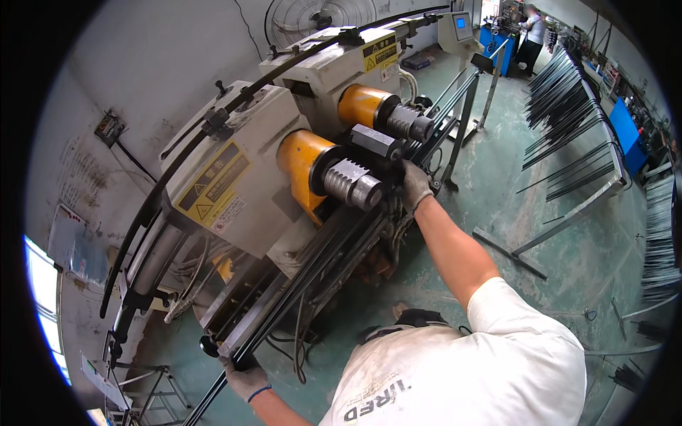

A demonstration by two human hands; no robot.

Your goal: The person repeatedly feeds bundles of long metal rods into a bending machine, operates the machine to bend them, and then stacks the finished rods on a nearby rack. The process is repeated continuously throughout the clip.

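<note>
My left hand (246,380), in a pale work glove, is closed around a bundle of long dark metal rods (283,302) near the lower end of the machine. The rods slant up to the right along the machine's front. Farther up, my right hand (416,187), also gloved, is curled at the same line of rods, its fingertips partly hidden. Just above it juts a dark hexagonal block (375,141). Two orange housings (304,162) with ridged metal rollers (353,183) stick out from the grey machine (245,184).
A long black curved bar (245,96) arches over the machine. At right, a rack (600,128) carries many dark rods, with its foot (510,253) on the green floor. Cables (302,355) hang below the machine. Another person (532,39) stands at a far blue machine (499,46).
</note>
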